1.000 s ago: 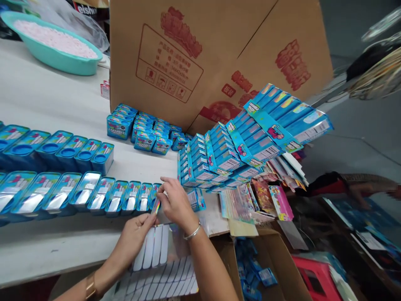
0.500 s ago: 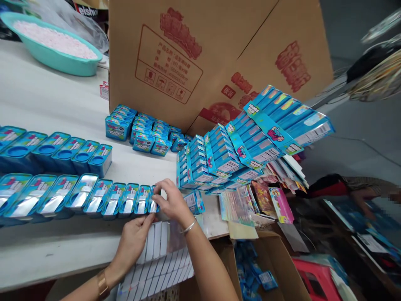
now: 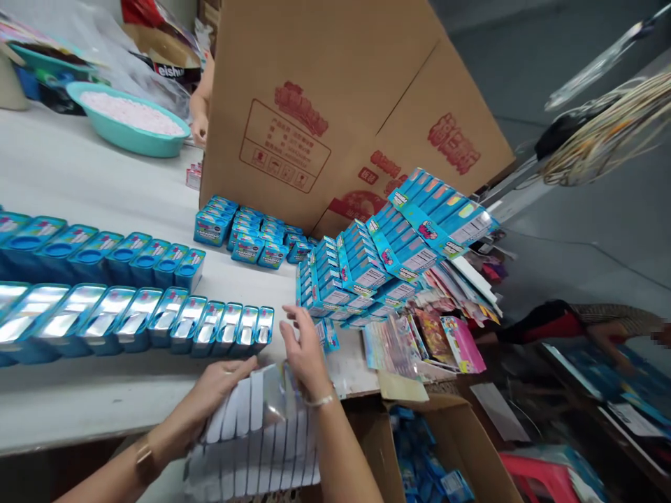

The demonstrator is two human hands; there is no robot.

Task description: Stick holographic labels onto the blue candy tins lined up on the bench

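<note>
A row of small blue tins (image 3: 210, 325) stands on the white table, each with a shiny clear strip over its top and front. My right hand (image 3: 307, 353) is raised just right of the row's end, fingers apart and holding nothing. Below the row, my left hand (image 3: 223, 384) is closed at the upper left edge of a sheet of white strip stickers (image 3: 256, 419). The sheet hangs in front of me at the table edge, partly blurred. Behind, a second row of blue tins (image 3: 133, 255) shows round recesses and no strips.
Stacked blue display packs (image 3: 377, 262) stand right of more blue tins (image 3: 251, 241), before a large carton (image 3: 314, 63). A turquoise basin (image 3: 141, 143) of pale pink bits sits back left, near another person's hand (image 3: 199, 129). An open box (image 3: 456, 433) holds blue packets below right.
My right hand has come off the end tin and opened. My left hand has moved from that tin down to the sticker sheet. The view has shifted, showing another person's hand behind the carton.
</note>
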